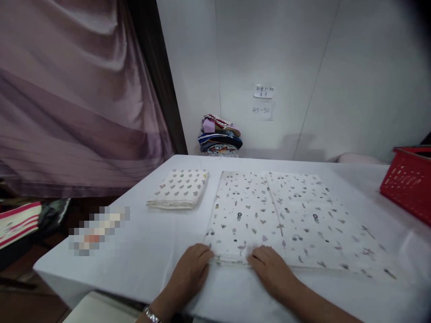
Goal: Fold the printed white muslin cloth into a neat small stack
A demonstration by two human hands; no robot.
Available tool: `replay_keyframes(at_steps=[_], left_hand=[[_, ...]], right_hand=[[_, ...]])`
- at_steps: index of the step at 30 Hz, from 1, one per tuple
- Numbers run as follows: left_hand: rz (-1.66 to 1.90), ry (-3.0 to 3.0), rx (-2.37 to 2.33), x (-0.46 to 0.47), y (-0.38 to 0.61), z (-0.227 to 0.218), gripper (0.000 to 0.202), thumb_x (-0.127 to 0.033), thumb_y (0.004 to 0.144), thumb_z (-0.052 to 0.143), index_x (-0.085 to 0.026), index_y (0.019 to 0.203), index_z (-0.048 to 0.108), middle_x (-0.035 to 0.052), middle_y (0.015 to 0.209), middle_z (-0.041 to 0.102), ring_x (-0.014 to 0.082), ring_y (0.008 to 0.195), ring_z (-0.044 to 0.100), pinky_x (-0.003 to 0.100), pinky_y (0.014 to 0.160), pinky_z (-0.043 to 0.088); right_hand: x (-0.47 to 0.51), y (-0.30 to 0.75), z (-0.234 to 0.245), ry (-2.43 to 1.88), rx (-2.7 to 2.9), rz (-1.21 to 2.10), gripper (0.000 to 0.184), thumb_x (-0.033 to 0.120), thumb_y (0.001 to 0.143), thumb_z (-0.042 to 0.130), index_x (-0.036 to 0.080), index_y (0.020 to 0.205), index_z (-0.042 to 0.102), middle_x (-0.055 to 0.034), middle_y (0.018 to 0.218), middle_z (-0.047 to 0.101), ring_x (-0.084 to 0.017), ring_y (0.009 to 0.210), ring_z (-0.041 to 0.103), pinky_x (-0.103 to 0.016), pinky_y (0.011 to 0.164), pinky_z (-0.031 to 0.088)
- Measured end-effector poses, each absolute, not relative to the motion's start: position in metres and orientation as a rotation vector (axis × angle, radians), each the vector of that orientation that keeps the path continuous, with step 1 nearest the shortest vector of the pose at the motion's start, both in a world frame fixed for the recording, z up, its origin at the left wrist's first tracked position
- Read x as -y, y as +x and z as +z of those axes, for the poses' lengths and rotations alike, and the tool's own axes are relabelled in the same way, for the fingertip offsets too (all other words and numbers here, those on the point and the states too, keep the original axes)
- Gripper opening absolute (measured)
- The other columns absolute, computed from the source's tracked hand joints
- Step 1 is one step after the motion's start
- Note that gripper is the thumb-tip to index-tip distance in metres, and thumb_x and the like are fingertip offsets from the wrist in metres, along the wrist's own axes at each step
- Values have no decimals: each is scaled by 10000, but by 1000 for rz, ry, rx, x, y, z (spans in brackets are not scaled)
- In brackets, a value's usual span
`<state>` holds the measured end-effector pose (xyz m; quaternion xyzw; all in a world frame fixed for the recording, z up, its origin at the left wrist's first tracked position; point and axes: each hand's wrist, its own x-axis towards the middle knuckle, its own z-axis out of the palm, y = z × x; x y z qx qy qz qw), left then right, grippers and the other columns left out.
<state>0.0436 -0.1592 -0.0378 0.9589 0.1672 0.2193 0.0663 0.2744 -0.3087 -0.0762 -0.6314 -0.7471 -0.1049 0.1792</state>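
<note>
1. White, thin cloth with small dark pictures [247,215] lies flat on the white-covered table [141,255], in front of the person. A long edge runs across it from far to near.
2. The left hand [192,267] is at the cloth's near left corner. Its arm comes up from the near side, leaning to the right, with a shiny silver bracelet [152,315] on the wrist. The fingers are bent and close together. I cannot tell if they pinch the cloth.
3. The right hand [269,270] is on the near edge, to the right of the left hand and apart from it. Its arm slants in from the near right. The back of the hand is up, and the fingers are curled and close together. I cannot tell if they grip.
4. On the far left of the table sits a neat, folded white cloth with grey shapes [178,187].
5. At the right is a red plastic basket [406,181].
</note>
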Motion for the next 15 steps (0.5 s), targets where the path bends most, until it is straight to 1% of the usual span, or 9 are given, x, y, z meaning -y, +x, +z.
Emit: replay_keyframes(at_steps=[3,7,10,13,15], left_hand=[[723,2844,-526,155,38,-40,195,-181,804,513,-227,982,578,50,960,623,184,894,581,330,775,522],[732,2890,-620,147,31,-46,145,-200,843,468,-231,904,596,33,892,632,158,805,608,281,702,538],[843,2983,-603,140,26,-53,154,-236,858,461,-227,927,598,29,889,646,149,783,625,255,685,539],[920,3059,-563,134,21,-57,188,-240,869,430,-238,927,608,24,884,665,155,781,640,257,680,540],[878,3075,-547,131,19,-55,196,-245,864,427,-254,891,621,11,852,675,156,756,647,252,659,540]], right_hand=[[308,273,-78,-1771,2073,-316,171,104,848,470,200,958,559,-34,885,574,-177,769,466,-296,687,349],[307,273,-80,-1708,2041,-336,207,72,839,450,194,975,546,-34,868,569,-173,763,456,-290,691,332],[307,273,-79,-1710,2051,-314,224,60,837,419,188,978,537,-35,867,564,-169,767,442,-290,696,316],[307,272,-77,-1718,2083,-261,163,135,829,456,191,964,527,-31,851,554,-162,746,425,-286,673,297],[306,272,-78,-1720,2101,-250,135,210,818,496,191,949,522,-29,834,543,-159,729,414,-286,656,281]])
